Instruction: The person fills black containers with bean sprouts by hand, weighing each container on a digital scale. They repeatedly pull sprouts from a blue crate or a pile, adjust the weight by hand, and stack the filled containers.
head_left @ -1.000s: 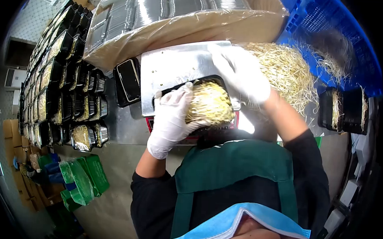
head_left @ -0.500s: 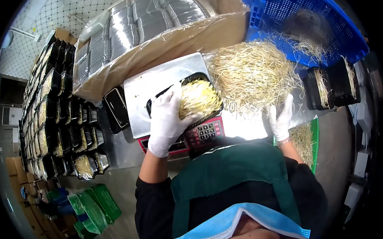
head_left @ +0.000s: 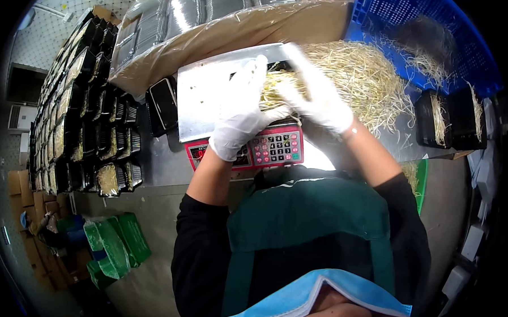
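Observation:
A black plastic tray (head_left: 278,66) heaped with pale yellow bean sprouts (head_left: 278,86) sits on the metal plate of a scale (head_left: 197,93). In a white glove, my left hand (head_left: 239,112) wraps the tray's left side, its long fingers reaching up along it and its thumb across the near end. My gloved right hand (head_left: 322,99) is at the tray's right side, fingers apart and smeared by motion, touching the sprouts. Below the plate shows the scale's red keypad panel (head_left: 277,147). A big pile of sprouts (head_left: 370,84) lies to the right.
A lined carton (head_left: 236,36) of stacked clear lids stands behind the scale. An empty black tray (head_left: 163,106) lies left of it, beside tall stacks of filled trays (head_left: 68,122). At right are a blue crate (head_left: 379,22) and two black trays holding sprouts (head_left: 440,121).
My right hand has come from the near side of the sprout pile over to the tray. My left hand has shifted around the tray's side. The whole view has moved slightly.

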